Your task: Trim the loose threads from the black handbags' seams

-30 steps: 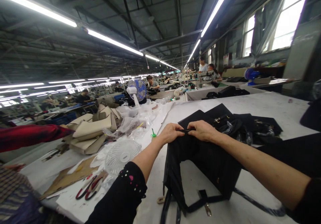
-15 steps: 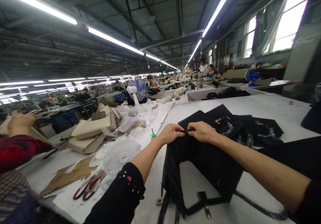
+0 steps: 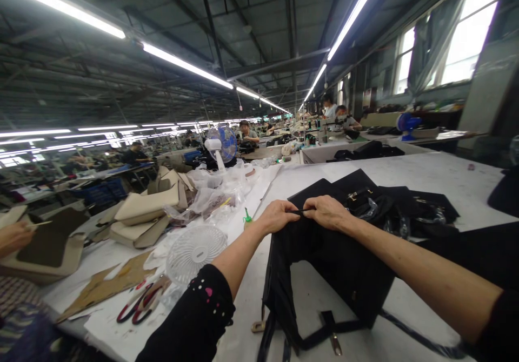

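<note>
Both hands were closed on the top edge of a black bag point(image 3: 340, 275), which stood on the white worktable point(image 3: 425, 173) directly before the person. The left hand point(image 3: 278, 217) and right hand point(image 3: 327, 211) sat close together, fingers curled tight, pinching a thin black strip point(image 3: 300, 210) stretched between them. The bag was of dark, matte, limp fabric — its body sagged beneath the grip, straps with metal buckles point(image 3: 334, 341) trailing on the table. Behind it lay further black bags point(image 3: 405, 202) with brass-coloured fittings. To the left: a round white plastic fan point(image 3: 197, 253), red-handled scissors point(image 3: 140, 303), flat brown cardboard point(image 3: 106, 284) — and stacked beige padded pieces point(image 3: 148, 210).
</note>
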Motion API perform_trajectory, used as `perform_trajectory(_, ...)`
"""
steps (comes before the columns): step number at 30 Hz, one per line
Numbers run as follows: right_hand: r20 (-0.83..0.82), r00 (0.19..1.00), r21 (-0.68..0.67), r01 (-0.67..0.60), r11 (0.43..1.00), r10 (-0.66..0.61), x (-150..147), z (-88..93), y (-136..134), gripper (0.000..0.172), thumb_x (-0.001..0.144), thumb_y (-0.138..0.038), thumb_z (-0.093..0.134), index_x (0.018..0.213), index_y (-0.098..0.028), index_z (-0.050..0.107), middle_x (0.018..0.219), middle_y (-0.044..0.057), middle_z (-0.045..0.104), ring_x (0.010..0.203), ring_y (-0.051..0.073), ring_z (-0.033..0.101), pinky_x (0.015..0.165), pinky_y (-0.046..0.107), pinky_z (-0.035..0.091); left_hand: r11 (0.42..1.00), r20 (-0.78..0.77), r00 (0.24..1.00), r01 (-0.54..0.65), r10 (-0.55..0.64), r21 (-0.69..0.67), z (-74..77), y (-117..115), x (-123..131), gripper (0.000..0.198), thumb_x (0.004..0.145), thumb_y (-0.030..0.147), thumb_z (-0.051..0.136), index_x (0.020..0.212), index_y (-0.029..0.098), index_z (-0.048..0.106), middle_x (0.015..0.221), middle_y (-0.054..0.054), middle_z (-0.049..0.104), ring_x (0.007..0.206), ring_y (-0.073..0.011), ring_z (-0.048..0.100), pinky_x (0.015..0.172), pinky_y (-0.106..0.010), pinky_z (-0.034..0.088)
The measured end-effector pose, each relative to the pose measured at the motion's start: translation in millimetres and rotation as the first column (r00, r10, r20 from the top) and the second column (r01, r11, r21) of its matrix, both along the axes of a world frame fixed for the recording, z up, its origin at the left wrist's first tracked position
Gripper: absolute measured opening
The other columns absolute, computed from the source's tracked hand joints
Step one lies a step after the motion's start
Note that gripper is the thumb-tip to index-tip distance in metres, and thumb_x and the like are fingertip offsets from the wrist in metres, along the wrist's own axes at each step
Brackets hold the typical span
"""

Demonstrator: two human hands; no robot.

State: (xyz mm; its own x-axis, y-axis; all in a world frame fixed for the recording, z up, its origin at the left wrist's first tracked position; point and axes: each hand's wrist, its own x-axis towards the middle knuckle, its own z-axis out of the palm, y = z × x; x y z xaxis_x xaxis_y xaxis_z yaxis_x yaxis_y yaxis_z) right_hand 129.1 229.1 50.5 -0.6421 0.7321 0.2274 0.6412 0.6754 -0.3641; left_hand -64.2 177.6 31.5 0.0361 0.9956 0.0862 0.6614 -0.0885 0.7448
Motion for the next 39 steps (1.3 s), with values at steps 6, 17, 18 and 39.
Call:
perform_trajectory(6,-0.046,0.999,0.101,-0.013,0.995,0.017,6,-4.1,-10,0.02,0.085,-0.026,0.06,0.104,-0.027,0.067,0.083,0.0,0.072,0.078,0.018,0.064,0.064,0.025,0.036,0.998,-0.013,0.998,-0.057,0.057,-0.008,-0.6,2,2,0.021,0.071,0.033,0.067,0.084,0.018,0.075,0.067,0.002,0.066,0.062,-0.0134,0.058,0.056,-0.022,0.042)
perform_trajectory(17,-0.054,0.998,0.242,-0.029,0.97,0.043,9,-6.1,-14,0.011,0.086,-0.023,0.059,0.096,-0.025,0.064,0.091,0.0,0.072,0.083,0.018,0.065,0.068,0.026,0.037,0.997,-0.01,0.997,-0.071,0.071,0.005,-0.1,0,5,0.021,0.071,0.033,0.068,0.084,0.018,0.076,0.068,0.001,0.067,0.063,-0.014,0.059,0.058,-0.022,0.044)
perform_trajectory(18,-0.046,0.998,0.257,-0.035,0.966,0.049,8,-6.4,-15,0.011,0.086,-0.023,0.058,0.096,-0.024,0.064,0.092,0.001,0.071,0.084,0.018,0.064,0.068,0.027,0.036,0.998,-0.012,0.998,-0.068,0.068,0.01,0.1,0,5,0.021,0.071,0.033,0.068,0.084,0.019,0.076,0.069,0.001,0.067,0.064,-0.0142,0.059,0.058,-0.022,0.044)
perform_trajectory(39,-0.011,0.991,0.445,-0.112,0.888,0.131,9,-18.3,-14,0.014,0.093,-0.02,0.051,0.096,-0.02,0.065,0.097,0.004,0.066,0.087,0.018,0.063,0.07,0.027,0.038,0.996,-0.042,0.995,-0.086,0.088,0.033,3.4,-5,8,0.024,0.071,0.036,0.068,0.085,0.019,0.076,0.071,0.001,0.068,0.069,-0.0144,0.059,0.063,-0.023,0.045)
